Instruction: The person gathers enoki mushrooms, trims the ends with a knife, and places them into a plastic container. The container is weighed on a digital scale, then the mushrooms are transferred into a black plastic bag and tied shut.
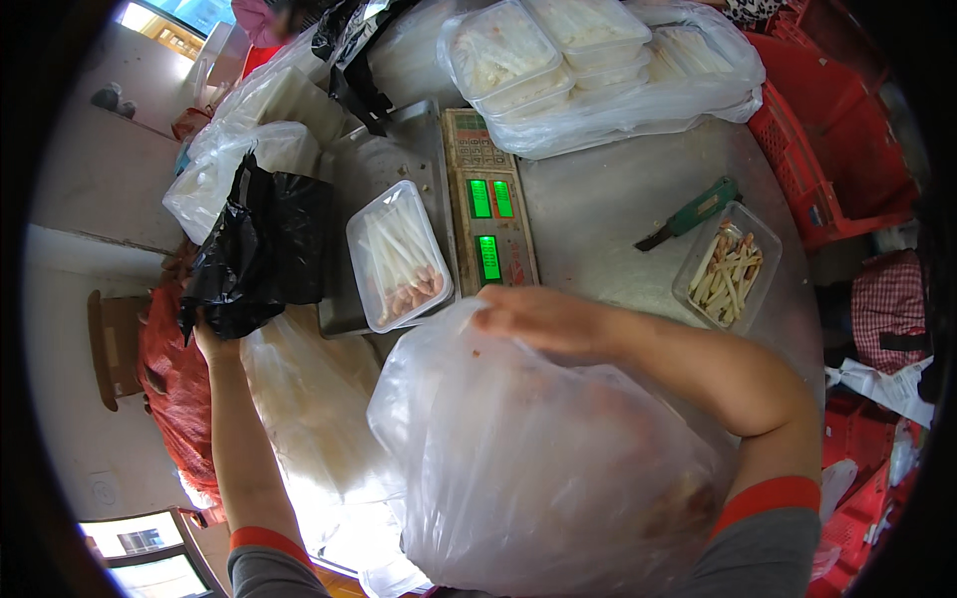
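Observation:
At the left, my left hand (214,338) is at the lower edge of a black plastic bag (295,232), its fingers mostly hidden in the folds. My right hand (523,318) has its curled fingers on the top edge of a large translucent plastic bag (516,463), which bulges in front of me; its contents show only as blurred reddish and brown patches. Just beyond it, a clear plastic tray (401,258) of long white-stemmed mushrooms with brown caps lies tilted on the metal pan (374,161) of a digital scale (516,247) with lit green displays.
A green-handled knife (699,209) lies beside a clear tray (727,269) of short stem pieces on the metal table (591,217). Stacked filled trays (508,56) sit in plastic at the back. Red crates (830,142) line the right; a red mesh sack (176,389) is left.

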### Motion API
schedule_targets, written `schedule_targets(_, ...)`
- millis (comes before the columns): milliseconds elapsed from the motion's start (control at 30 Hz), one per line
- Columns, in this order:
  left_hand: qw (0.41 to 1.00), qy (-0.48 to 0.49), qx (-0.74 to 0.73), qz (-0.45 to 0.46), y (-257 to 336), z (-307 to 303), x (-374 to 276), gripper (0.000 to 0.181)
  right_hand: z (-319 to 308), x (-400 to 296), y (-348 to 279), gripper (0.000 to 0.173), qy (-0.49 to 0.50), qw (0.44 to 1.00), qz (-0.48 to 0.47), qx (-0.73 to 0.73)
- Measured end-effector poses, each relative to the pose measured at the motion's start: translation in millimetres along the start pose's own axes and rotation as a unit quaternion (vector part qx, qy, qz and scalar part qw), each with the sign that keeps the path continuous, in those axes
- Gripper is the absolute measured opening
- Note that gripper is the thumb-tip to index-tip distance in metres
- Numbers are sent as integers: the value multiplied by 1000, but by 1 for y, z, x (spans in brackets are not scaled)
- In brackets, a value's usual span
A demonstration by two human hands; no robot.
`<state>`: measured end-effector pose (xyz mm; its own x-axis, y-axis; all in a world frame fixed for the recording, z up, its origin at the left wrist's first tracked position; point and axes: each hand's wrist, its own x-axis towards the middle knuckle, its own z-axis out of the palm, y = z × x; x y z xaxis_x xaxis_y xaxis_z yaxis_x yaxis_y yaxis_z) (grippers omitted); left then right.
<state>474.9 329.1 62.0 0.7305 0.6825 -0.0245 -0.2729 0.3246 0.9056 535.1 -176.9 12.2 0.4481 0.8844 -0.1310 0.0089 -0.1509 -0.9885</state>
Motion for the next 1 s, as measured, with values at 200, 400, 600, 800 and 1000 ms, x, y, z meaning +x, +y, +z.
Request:
schedule_targets(200,1000,-7,4,25,1,-5,2,40,28,7,0,61,-23,997,-29,74)
schedule_targets(400,1000,11,-13,3,1,-2,0,40,28,8,4,61,-34,994,-29,95)
schedule_targets(600,1000,0,-12,5,0,4,-4,39,28,7,4,61,-33,994,-29,105)
schedule_targets(800,999,-23,3,23,0,-11,8,39,27,7,4,60,-32,995,-26,91)
schedule_targets(1000,1000,3,-23,8,-1,-8,5,40,19,30,29,61,129,974,-35,184)
